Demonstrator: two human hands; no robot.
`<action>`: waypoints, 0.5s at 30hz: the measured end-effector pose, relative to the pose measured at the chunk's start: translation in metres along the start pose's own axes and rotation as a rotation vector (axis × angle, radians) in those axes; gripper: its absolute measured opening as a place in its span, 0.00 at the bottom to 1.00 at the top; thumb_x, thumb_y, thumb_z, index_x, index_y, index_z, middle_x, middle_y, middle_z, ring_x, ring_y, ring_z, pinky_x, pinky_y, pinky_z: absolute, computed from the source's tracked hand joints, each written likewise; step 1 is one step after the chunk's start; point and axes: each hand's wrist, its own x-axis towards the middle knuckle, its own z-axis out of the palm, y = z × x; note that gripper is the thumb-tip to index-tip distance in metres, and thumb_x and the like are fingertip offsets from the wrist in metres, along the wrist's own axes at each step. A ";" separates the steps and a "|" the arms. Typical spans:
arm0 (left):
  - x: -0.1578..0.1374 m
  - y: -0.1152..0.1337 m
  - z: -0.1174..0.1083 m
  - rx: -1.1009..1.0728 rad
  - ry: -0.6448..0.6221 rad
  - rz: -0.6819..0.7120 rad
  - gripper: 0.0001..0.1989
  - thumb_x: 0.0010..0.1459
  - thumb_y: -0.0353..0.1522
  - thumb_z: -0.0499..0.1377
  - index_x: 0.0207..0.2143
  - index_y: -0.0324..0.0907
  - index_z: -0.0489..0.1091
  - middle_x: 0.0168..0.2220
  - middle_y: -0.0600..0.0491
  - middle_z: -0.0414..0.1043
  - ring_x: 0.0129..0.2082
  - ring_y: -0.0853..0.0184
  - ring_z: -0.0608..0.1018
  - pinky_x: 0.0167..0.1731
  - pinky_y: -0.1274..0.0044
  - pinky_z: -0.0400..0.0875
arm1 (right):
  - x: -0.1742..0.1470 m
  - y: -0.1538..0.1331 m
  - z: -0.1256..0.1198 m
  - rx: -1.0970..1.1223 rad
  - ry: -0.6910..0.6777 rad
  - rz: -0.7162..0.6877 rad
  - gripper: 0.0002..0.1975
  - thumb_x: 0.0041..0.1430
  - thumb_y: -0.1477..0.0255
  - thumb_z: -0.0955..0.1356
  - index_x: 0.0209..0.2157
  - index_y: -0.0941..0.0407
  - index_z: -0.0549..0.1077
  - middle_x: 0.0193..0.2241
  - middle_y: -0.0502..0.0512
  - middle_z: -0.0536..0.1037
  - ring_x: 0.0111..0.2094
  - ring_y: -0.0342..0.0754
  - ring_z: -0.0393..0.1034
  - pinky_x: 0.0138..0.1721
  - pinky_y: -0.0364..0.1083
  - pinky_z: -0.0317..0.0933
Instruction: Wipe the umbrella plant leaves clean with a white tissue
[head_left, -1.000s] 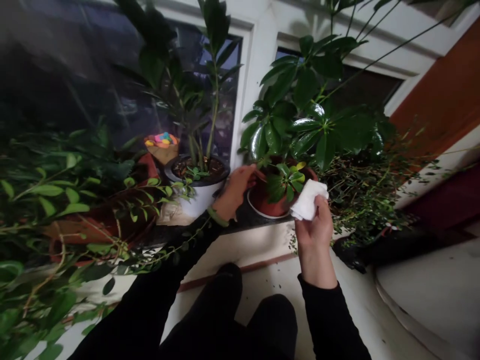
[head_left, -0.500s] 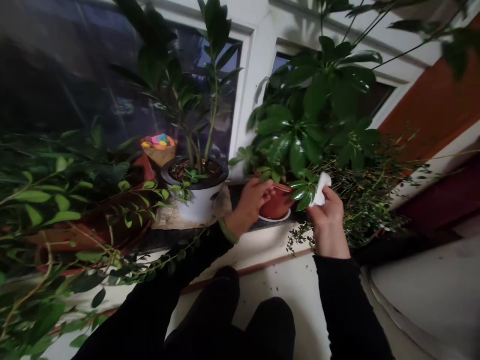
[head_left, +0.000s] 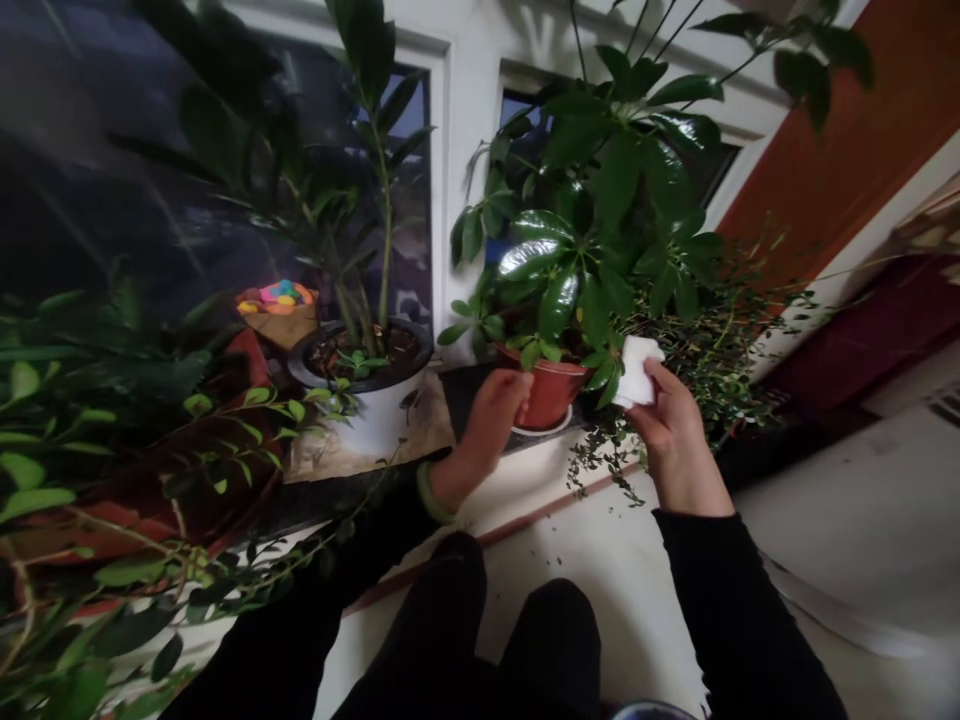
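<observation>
My right hand [head_left: 675, 425] pinches a folded white tissue [head_left: 639, 372] between thumb and fingers. The tissue is beside the low leaves [head_left: 604, 372] of a glossy, broad-leaved plant [head_left: 574, 270]. That plant stands in a reddish-brown pot [head_left: 553, 395] on a white saucer [head_left: 551, 424]. Left of this pot, my left hand [head_left: 486, 425] has its fingers curled in with the thumb near them. Whatever those fingers may hold is hidden. The fingertips come close to the pot's left side; whether they touch it I cannot tell.
A white pot [head_left: 382, 405] with a tall plant stands left on the dark sill [head_left: 360, 482]. Behind it is a small container of colourful pieces [head_left: 276, 305]. Leafy stems [head_left: 225, 430] spread at the left. A fine-leaved plant [head_left: 720, 350] is at the right. Window glass [head_left: 172, 150] rises behind.
My right hand and the tissue have turned, so more of the tissue shows, past the leaf tips. My left hand has drawn slightly away from the pot's rim. The view has shifted right.
</observation>
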 end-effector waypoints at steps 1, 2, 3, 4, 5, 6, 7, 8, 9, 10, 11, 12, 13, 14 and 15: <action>-0.003 0.006 -0.007 0.067 -0.024 0.087 0.12 0.68 0.34 0.63 0.29 0.44 0.70 0.25 0.58 0.66 0.26 0.73 0.68 0.28 0.79 0.64 | -0.006 -0.004 -0.004 -0.012 0.035 0.001 0.06 0.54 0.69 0.76 0.33 0.49 0.76 0.31 0.51 0.82 0.32 0.52 0.78 0.32 0.52 0.80; -0.004 0.012 -0.014 0.127 -0.036 0.193 0.09 0.67 0.34 0.64 0.32 0.45 0.72 0.29 0.57 0.70 0.29 0.72 0.71 0.32 0.79 0.67 | -0.014 -0.009 -0.007 -0.018 0.066 -0.007 0.06 0.55 0.67 0.75 0.33 0.49 0.76 0.32 0.50 0.81 0.33 0.50 0.78 0.32 0.49 0.79; -0.004 0.020 -0.019 0.185 -0.068 0.279 0.05 0.67 0.35 0.64 0.36 0.45 0.74 0.34 0.55 0.75 0.34 0.70 0.75 0.38 0.78 0.71 | -0.022 -0.015 -0.008 -0.012 0.090 -0.030 0.06 0.56 0.67 0.75 0.34 0.49 0.76 0.32 0.49 0.81 0.32 0.48 0.77 0.32 0.47 0.77; -0.001 0.027 -0.023 0.245 -0.082 0.377 0.04 0.69 0.35 0.62 0.40 0.46 0.75 0.40 0.54 0.78 0.41 0.68 0.78 0.44 0.77 0.73 | -0.032 -0.020 -0.006 0.003 0.097 -0.067 0.07 0.55 0.66 0.75 0.34 0.50 0.75 0.31 0.47 0.79 0.32 0.46 0.76 0.32 0.45 0.76; 0.003 0.033 -0.026 0.333 -0.077 0.465 0.06 0.70 0.36 0.61 0.44 0.47 0.76 0.47 0.51 0.79 0.48 0.65 0.79 0.51 0.75 0.73 | -0.043 -0.024 -0.002 0.020 0.100 -0.097 0.07 0.54 0.66 0.75 0.33 0.50 0.75 0.30 0.46 0.78 0.30 0.45 0.74 0.31 0.43 0.74; 0.009 0.038 -0.029 0.440 -0.067 0.537 0.09 0.71 0.36 0.60 0.49 0.47 0.76 0.54 0.49 0.78 0.54 0.63 0.79 0.58 0.72 0.72 | -0.054 -0.028 0.003 0.040 0.106 -0.125 0.08 0.53 0.66 0.76 0.32 0.51 0.75 0.28 0.45 0.76 0.28 0.43 0.72 0.28 0.42 0.72; 0.017 0.042 -0.030 0.520 -0.033 0.592 0.11 0.71 0.35 0.59 0.53 0.46 0.76 0.59 0.47 0.77 0.60 0.60 0.77 0.63 0.70 0.69 | -0.066 -0.032 0.010 0.054 0.099 -0.140 0.09 0.52 0.66 0.76 0.31 0.51 0.74 0.26 0.44 0.74 0.26 0.42 0.69 0.26 0.41 0.70; 0.025 0.045 -0.031 0.595 -0.015 0.613 0.13 0.71 0.34 0.58 0.54 0.45 0.75 0.61 0.45 0.77 0.61 0.59 0.77 0.65 0.69 0.68 | -0.079 -0.035 0.018 0.061 0.100 -0.146 0.10 0.50 0.66 0.77 0.29 0.51 0.74 0.25 0.44 0.73 0.25 0.42 0.67 0.23 0.41 0.67; 0.033 0.046 -0.031 0.669 -0.012 0.599 0.14 0.71 0.33 0.58 0.56 0.44 0.75 0.61 0.44 0.77 0.61 0.58 0.77 0.66 0.68 0.68 | -0.091 -0.037 0.026 0.048 0.082 -0.134 0.10 0.49 0.66 0.77 0.29 0.52 0.75 0.24 0.43 0.72 0.23 0.41 0.65 0.21 0.40 0.64; 0.041 0.047 -0.030 0.742 -0.003 0.591 0.15 0.71 0.33 0.58 0.57 0.44 0.74 0.60 0.43 0.78 0.62 0.57 0.77 0.66 0.66 0.67 | -0.103 -0.038 0.034 0.021 0.061 -0.119 0.11 0.48 0.66 0.78 0.28 0.52 0.75 0.23 0.43 0.71 0.22 0.40 0.64 0.20 0.40 0.62; 0.047 0.047 -0.029 0.834 0.008 0.590 0.14 0.71 0.32 0.57 0.56 0.43 0.74 0.58 0.43 0.79 0.60 0.56 0.77 0.66 0.64 0.68 | -0.113 -0.040 0.040 -0.013 0.028 -0.109 0.11 0.47 0.65 0.79 0.28 0.52 0.76 0.23 0.43 0.72 0.21 0.40 0.64 0.19 0.40 0.61; 0.052 0.048 -0.028 0.934 0.013 0.589 0.13 0.71 0.32 0.56 0.54 0.43 0.74 0.55 0.43 0.80 0.59 0.54 0.78 0.65 0.63 0.68 | -0.121 -0.041 0.046 -0.064 -0.026 -0.089 0.12 0.47 0.64 0.79 0.29 0.52 0.77 0.23 0.44 0.73 0.21 0.40 0.63 0.19 0.40 0.60; 0.056 0.050 -0.026 1.032 0.009 0.589 0.12 0.71 0.31 0.54 0.51 0.42 0.74 0.51 0.42 0.81 0.57 0.53 0.78 0.63 0.62 0.69 | -0.127 -0.042 0.051 -0.122 -0.091 -0.068 0.13 0.47 0.62 0.80 0.30 0.52 0.78 0.23 0.44 0.74 0.20 0.40 0.63 0.18 0.40 0.59; 0.060 0.053 -0.023 1.118 -0.002 0.586 0.11 0.72 0.30 0.53 0.49 0.42 0.74 0.48 0.42 0.81 0.55 0.51 0.79 0.61 0.61 0.70 | -0.132 -0.043 0.054 -0.184 -0.163 -0.048 0.14 0.48 0.60 0.80 0.31 0.52 0.79 0.23 0.45 0.75 0.20 0.41 0.63 0.19 0.41 0.59; 0.064 0.056 -0.021 1.181 -0.019 0.578 0.10 0.72 0.30 0.52 0.47 0.42 0.73 0.45 0.41 0.81 0.53 0.51 0.79 0.60 0.60 0.71 | -0.134 -0.045 0.057 -0.247 -0.236 -0.033 0.15 0.49 0.58 0.80 0.31 0.52 0.80 0.23 0.45 0.75 0.20 0.41 0.63 0.19 0.41 0.58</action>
